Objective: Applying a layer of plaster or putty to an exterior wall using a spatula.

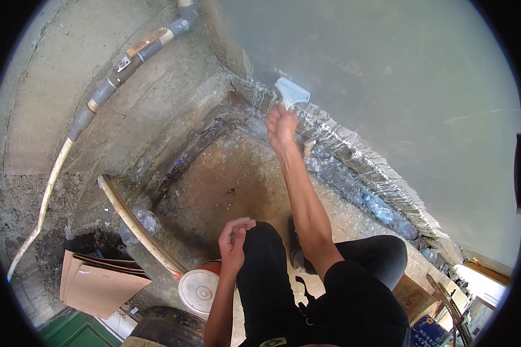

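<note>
My right hand [282, 124] reaches far forward, its fingers closed round the handle of a pale blue-white putty knife [293, 92]. The wide blade lies at the lower part of a smooth grey wall [388, 81], close to the corner. White drips and smears [353, 147] run along the wall's bottom edge. My left hand [234, 240] hovers beside my left knee, fingers loosely bent and apart, with nothing in it. Below that hand stands a bucket with a white round lid [198, 291].
A grey and white pipe [104, 92] runs along the left wall. Another pale pipe [136, 222] leans near a clear plastic bag [147, 221]. Folded cardboard [98, 283] lies at lower left, beside a dark drum [168, 325]. A blue crate [427, 331] sits at lower right.
</note>
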